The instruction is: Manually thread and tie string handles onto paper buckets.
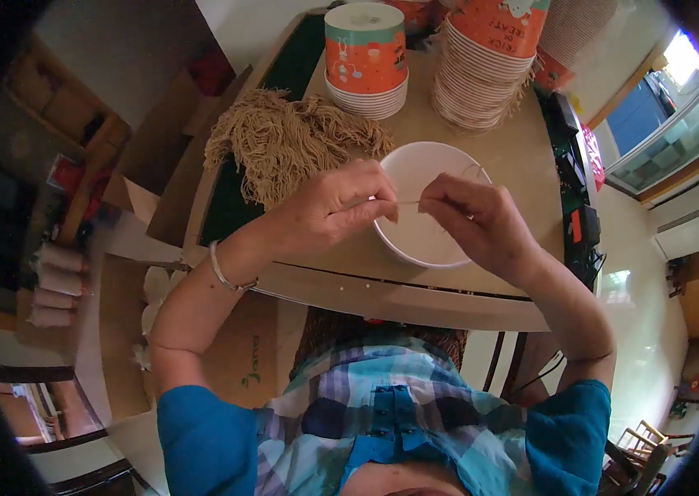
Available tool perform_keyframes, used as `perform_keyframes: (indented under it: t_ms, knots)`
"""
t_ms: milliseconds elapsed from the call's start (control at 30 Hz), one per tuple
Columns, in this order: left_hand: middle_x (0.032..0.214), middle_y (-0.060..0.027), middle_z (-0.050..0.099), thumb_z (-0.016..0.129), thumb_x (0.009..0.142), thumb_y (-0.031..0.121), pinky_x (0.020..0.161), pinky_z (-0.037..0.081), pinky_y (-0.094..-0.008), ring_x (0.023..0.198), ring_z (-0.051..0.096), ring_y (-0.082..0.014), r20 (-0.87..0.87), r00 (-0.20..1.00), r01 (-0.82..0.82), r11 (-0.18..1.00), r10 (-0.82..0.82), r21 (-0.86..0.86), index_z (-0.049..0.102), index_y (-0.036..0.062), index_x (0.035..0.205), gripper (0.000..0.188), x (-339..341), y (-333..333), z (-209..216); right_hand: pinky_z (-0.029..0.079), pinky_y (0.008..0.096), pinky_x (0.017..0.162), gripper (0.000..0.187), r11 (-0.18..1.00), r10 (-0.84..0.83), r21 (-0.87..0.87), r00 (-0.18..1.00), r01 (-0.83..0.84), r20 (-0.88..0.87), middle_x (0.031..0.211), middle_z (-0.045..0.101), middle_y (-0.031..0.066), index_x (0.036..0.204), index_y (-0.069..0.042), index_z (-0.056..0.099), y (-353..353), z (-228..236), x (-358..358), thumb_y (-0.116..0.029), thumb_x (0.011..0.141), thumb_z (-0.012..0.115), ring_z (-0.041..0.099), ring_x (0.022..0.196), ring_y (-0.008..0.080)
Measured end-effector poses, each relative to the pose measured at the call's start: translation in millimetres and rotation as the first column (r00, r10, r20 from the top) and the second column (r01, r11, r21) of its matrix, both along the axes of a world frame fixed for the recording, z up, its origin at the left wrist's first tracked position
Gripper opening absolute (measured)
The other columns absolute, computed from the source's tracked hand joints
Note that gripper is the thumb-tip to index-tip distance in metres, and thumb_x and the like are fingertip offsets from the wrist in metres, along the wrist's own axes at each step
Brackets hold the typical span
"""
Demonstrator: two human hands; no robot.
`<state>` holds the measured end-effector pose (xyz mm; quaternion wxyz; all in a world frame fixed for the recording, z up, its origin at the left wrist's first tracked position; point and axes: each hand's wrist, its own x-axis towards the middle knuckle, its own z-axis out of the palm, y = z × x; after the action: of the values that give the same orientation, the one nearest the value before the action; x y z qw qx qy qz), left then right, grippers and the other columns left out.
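Observation:
A short piece of tan string (pixel 408 202) runs between my two hands. Its left end is pinched between the thumb and fingers of my left hand (pixel 337 207), and its right end in the fingertips of my right hand (pixel 482 219). Both hands are above a round white bucket (pixel 424 261), which stands on the table with its opening up. Thin strands show near its far right rim. Beyond my left hand lies a loose heap of tan strings (pixel 275 140).
An orange and teal stack of paper buckets (pixel 366 62) stands upside down at the back, beside a taller stack (pixel 482 83). Black objects (pixel 582 236) line the table's right edge. Cardboard boxes (pixel 122 347) and wrapped stacks (pixel 60 281) are at the left.

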<state>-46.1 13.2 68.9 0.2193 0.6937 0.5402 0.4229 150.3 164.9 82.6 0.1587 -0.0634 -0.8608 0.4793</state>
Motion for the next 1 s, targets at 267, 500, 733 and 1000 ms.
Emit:
perform_keyframes:
  t_ms: [267, 500, 733, 1000]
  knots:
    - [0.084, -0.0125, 0.061, 0.065, 0.085, 0.006, 0.072, 0.049, -0.0379, 0.082, 0.061, -0.0288, -0.14, 0.981, -0.127, 0.991, 0.133, 0.047, 0.065, 0.0018, 0.087, 0.005, 12, 5, 7, 0.051, 0.0302, 0.06, 0.028, 0.993, -0.043, -0.108, 0.993, 0.055, 0.111, 0.089, 0.066, 0.0097, 0.119, -0.003, 0.054, -13, 10, -9, -0.004, 0.091, 0.062, 0.064, 0.069, 0.0142]
    - [0.083, -0.014, 0.062, 0.063, 0.084, 0.009, 0.071, 0.049, -0.0396, 0.079, 0.062, -0.0313, -0.219, 0.965, -0.145, 0.989, 0.147, 0.025, 0.064, 0.0006, 0.083, 0.008, 12, 6, 13, 0.049, 0.0245, 0.049, 0.03, 0.871, 0.096, -0.492, 0.977, 0.012, 0.192, 0.079, 0.066, 0.0065, 0.119, -0.002, 0.051, -7, -10, -24, -0.008, 0.092, 0.064, 0.061, 0.06, 0.0103]
    - [0.086, -0.0112, 0.063, 0.063, 0.086, 0.005, 0.072, 0.05, -0.0339, 0.082, 0.064, -0.0252, -0.17, 0.973, -0.161, 0.986, 0.154, -0.033, 0.067, 0.0001, 0.089, 0.007, 11, 3, 9, 0.048, 0.0238, 0.048, 0.015, 0.919, 0.048, -0.389, 0.967, 0.055, 0.25, 0.075, 0.062, 0.0029, 0.105, -0.002, 0.058, -4, -13, -22, -0.006, 0.092, 0.063, 0.059, 0.06, 0.0088]
    - [0.085, -0.0113, 0.063, 0.065, 0.085, 0.005, 0.071, 0.05, -0.0348, 0.082, 0.065, -0.0246, -0.211, 0.96, -0.194, 0.981, 0.186, -0.014, 0.067, -0.0004, 0.088, 0.006, 5, 0, 12, 0.048, 0.0218, 0.049, 0.031, 0.907, -0.165, -0.349, 0.962, 0.234, 0.216, 0.088, 0.06, 0.0028, 0.121, -0.005, 0.054, -10, 11, -17, 0.0, 0.091, 0.057, 0.057, 0.057, 0.0073]
